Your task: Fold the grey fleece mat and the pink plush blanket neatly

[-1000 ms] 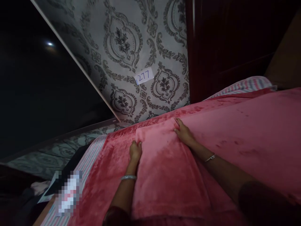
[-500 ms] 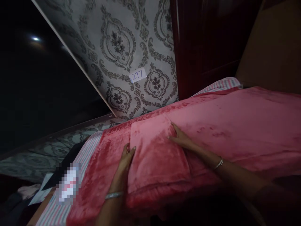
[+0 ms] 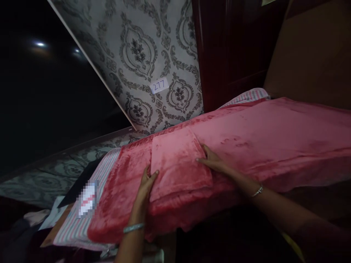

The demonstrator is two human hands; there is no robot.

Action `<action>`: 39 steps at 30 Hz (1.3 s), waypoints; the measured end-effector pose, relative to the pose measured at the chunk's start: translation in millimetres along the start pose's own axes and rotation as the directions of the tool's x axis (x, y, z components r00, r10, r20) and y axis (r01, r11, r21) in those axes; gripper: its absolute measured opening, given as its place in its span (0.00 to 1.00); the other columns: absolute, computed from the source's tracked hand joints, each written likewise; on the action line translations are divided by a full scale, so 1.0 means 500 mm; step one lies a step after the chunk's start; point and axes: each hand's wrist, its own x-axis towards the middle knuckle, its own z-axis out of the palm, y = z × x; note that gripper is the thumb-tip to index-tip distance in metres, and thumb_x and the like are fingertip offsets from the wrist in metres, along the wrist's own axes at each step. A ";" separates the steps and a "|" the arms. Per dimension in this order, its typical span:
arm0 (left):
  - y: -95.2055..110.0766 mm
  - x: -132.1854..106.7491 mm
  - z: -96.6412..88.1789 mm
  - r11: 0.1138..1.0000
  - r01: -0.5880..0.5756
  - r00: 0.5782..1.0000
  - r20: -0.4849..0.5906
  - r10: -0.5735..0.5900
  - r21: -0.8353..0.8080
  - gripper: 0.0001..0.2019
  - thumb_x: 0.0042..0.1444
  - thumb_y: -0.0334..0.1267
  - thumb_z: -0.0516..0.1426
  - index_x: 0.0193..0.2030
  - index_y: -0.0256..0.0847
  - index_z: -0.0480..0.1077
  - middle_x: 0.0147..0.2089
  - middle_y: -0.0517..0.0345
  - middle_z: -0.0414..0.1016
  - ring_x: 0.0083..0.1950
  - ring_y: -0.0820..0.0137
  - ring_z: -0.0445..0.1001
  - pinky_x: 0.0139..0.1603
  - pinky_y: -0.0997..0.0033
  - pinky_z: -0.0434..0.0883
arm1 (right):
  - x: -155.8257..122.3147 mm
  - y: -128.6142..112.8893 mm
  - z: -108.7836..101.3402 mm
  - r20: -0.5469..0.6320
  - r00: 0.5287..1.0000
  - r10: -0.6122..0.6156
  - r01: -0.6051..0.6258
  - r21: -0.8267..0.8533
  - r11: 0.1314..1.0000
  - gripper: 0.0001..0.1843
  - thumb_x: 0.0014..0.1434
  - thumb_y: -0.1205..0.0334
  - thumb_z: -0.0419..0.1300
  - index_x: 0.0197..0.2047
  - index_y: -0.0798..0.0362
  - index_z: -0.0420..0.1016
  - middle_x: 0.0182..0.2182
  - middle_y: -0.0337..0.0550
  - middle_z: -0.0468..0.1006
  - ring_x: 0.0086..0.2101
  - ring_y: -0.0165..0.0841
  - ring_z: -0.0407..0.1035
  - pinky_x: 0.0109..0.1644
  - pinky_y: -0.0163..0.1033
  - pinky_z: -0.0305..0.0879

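Note:
A folded plush pink-red cloth (image 3: pixel 178 164) lies on a larger plush blanket (image 3: pixel 263 135) of the same colour. My left hand (image 3: pixel 148 180), with a band on its wrist, is at the cloth's left edge. Its thumb rests on top while the other fingers curl at the side, partly hidden. At the right edge, my right hand (image 3: pixel 214 160) pinches the cloth, thumb on top and fingers around the side. A thin bracelet (image 3: pixel 257 190) circles that wrist.
Striped fabric (image 3: pixel 72 230) shows beneath the blanket at left. Behind stand a patterned wall (image 3: pixel 175 54) with a paper marked 277 (image 3: pixel 159 86), a large dark screen (image 3: pixel 55 91) and a dark red wooden panel (image 3: pixel 233 54). Clothes (image 3: pixel 35 218) lie low at left.
The folded cloth's near edge sits farther from me and the cloth looks shorter front to back. Both hands stay at its sides. The view has shifted slightly, showing more below the blanket.

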 end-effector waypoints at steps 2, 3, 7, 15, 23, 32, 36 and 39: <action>-0.004 -0.022 0.000 0.998 -0.049 0.999 0.022 0.048 0.051 0.35 0.57 0.37 0.63 0.70 0.39 0.56 0.63 0.42 0.72 0.60 0.60 0.74 0.59 0.63 0.72 | -0.014 -0.001 0.002 0.010 0.999 -0.035 0.036 -0.066 0.997 0.49 0.47 0.61 0.67 0.71 0.54 0.56 0.67 0.51 0.62 0.65 0.45 0.58 0.70 0.50 0.54; -0.003 -0.031 0.002 0.992 -0.074 0.997 0.022 0.072 0.101 0.36 0.56 0.36 0.63 0.70 0.38 0.55 0.65 0.42 0.70 0.64 0.59 0.71 0.61 0.63 0.70 | -0.017 -0.002 0.003 -0.002 0.999 -0.034 0.034 -0.098 0.995 0.48 0.48 0.63 0.65 0.71 0.54 0.56 0.68 0.50 0.60 0.65 0.44 0.57 0.70 0.50 0.52; 0.012 -0.052 0.019 0.947 -0.081 0.996 0.000 0.085 0.311 0.38 0.57 0.37 0.62 0.71 0.36 0.53 0.65 0.40 0.69 0.68 0.55 0.65 0.64 0.60 0.67 | -0.019 -0.006 0.002 -0.045 0.999 -0.014 0.005 -0.187 0.982 0.45 0.49 0.71 0.59 0.72 0.55 0.56 0.67 0.50 0.62 0.65 0.43 0.59 0.70 0.49 0.53; 0.001 -0.041 -0.019 0.940 -0.158 0.986 -0.005 0.167 0.302 0.36 0.54 0.42 0.63 0.68 0.36 0.58 0.61 0.39 0.72 0.61 0.54 0.73 0.59 0.56 0.71 | -0.023 -0.030 -0.027 0.009 0.993 -0.114 0.109 -0.359 0.927 0.43 0.53 0.68 0.58 0.72 0.54 0.56 0.66 0.53 0.64 0.63 0.45 0.61 0.68 0.51 0.57; 0.140 0.062 0.096 0.625 -0.616 0.788 0.368 0.494 0.480 0.25 0.63 0.40 0.49 0.65 0.35 0.65 0.69 0.42 0.65 0.70 0.58 0.62 0.72 0.51 0.57 | -0.040 -0.124 0.036 0.351 0.921 -0.169 0.353 -0.567 0.744 0.43 0.62 0.46 0.59 0.74 0.56 0.54 0.71 0.56 0.50 0.71 0.49 0.39 0.73 0.58 0.35; 0.262 0.244 0.384 0.583 -0.623 0.775 0.514 0.368 0.521 0.26 0.62 0.38 0.55 0.66 0.28 0.64 0.71 0.32 0.58 0.73 0.48 0.56 0.71 0.37 0.49 | -0.055 -0.085 0.036 0.414 0.910 0.010 0.251 -0.570 0.783 0.43 0.63 0.42 0.58 0.75 0.45 0.48 0.73 0.48 0.38 0.71 0.49 0.29 0.71 0.64 0.28; 0.237 0.262 0.426 0.574 -0.638 0.767 0.492 0.411 0.514 0.28 0.64 0.40 0.52 0.68 0.29 0.62 0.72 0.34 0.55 0.74 0.46 0.50 0.72 0.36 0.41 | -0.059 -0.068 0.033 0.439 0.898 -0.029 0.277 -0.514 0.812 0.43 0.64 0.42 0.57 0.75 0.46 0.47 0.73 0.50 0.41 0.71 0.50 0.29 0.71 0.67 0.28; 0.220 0.273 0.431 0.528 -0.654 0.756 0.501 0.422 0.542 0.29 0.64 0.42 0.50 0.70 0.32 0.60 0.73 0.37 0.53 0.75 0.47 0.49 0.73 0.38 0.41 | -0.059 -0.044 0.039 0.427 0.890 -0.162 0.388 -0.520 0.761 0.42 0.65 0.39 0.55 0.75 0.48 0.49 0.72 0.56 0.45 0.71 0.53 0.36 0.69 0.69 0.34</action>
